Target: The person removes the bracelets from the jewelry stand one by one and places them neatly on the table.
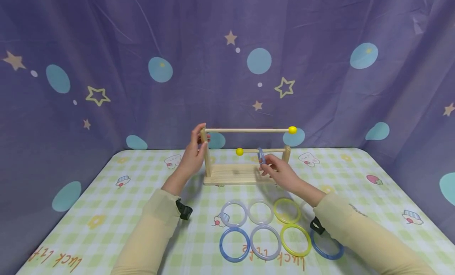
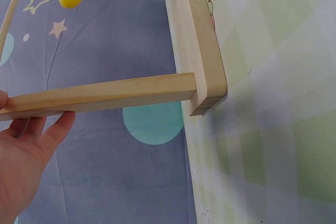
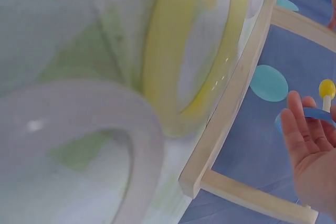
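Note:
A wooden stand (image 1: 232, 180) has two upright posts and two horizontal rods, each tipped with a yellow ball. My left hand (image 1: 191, 159) grips the upper part of the tall left post (image 1: 207, 164), with thumb and fingers on opposite sides in the left wrist view. From the short right post, the lower rod (image 1: 275, 150) points left. My right hand (image 1: 282, 175) pinches a blue ring (image 1: 261, 156), which encircles that rod about midway. In the right wrist view the same blue ring (image 3: 316, 113) is partly covered by the fingers.
Several rings lie in two rows on the checked cloth before the stand, among them a blue ring (image 1: 234, 244), a clear ring (image 1: 265, 257) and a yellow ring (image 1: 296, 253). Another blue ring (image 1: 327, 256) lies beneath the right forearm. A patterned curtain (image 1: 213, 69) hangs behind.

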Tool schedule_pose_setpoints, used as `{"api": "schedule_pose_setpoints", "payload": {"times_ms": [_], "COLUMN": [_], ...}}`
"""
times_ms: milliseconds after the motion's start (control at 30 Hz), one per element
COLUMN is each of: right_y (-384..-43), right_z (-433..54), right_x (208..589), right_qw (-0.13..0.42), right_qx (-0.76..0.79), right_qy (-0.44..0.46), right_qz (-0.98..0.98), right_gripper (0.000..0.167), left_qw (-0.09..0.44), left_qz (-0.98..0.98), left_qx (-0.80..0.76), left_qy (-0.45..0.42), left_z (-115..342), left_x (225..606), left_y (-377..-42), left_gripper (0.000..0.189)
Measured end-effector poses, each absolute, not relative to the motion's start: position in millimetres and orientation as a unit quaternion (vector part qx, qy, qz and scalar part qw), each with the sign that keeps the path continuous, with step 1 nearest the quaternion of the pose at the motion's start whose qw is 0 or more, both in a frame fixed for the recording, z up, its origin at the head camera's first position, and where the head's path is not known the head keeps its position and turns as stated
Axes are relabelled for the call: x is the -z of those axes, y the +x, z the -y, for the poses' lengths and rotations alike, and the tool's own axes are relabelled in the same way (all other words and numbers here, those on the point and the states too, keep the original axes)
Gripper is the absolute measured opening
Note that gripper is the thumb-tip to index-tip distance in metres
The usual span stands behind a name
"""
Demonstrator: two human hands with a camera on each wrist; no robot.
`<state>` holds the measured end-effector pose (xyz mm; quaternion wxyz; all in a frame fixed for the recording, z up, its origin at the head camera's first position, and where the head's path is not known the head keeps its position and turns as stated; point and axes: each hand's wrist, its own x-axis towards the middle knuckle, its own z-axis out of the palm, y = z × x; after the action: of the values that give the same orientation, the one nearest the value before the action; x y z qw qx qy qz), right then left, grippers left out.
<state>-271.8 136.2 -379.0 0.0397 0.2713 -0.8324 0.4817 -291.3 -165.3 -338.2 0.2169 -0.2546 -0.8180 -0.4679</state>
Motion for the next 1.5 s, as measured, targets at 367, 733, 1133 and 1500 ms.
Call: {"api": "schedule_pose_setpoints", "payload": {"times_ms": [367,733,1133,1500], "right_y": [-274.6,-275.2,-270.1,-251.2], "right_z": [-117.6,-95.8,-88.1,-114.4], "right_x": [379.1,374.5,369.1,361.9], "right_qw": [0.047,0.037,0.041,0.063], "right_qx": [-0.493,-0.522,-0.520,-0.508], "right_qy": [0.288,0.274,0.298,0.312], "right_qz": [0.820,0.807,0.799,0.800], "right_gripper": [0.015,0.014,0.014,0.011], "left_qw": [0.215,0.213,0.212,0.208], "left_qz": [0.817,0.815,0.818,0.821], "left_qx": [0.470,0.472,0.470,0.471], "left_qy": [-0.256,-0.261,-0.256,-0.247], "left_z": [165.1,163.7,162.9,164.5], "left_x": [340.4,339.3,337.5,337.2], "left_y": [-291.4,-292.2,-292.5,-291.0], "left_gripper": [0.052,0.052,0.051,0.051]}}
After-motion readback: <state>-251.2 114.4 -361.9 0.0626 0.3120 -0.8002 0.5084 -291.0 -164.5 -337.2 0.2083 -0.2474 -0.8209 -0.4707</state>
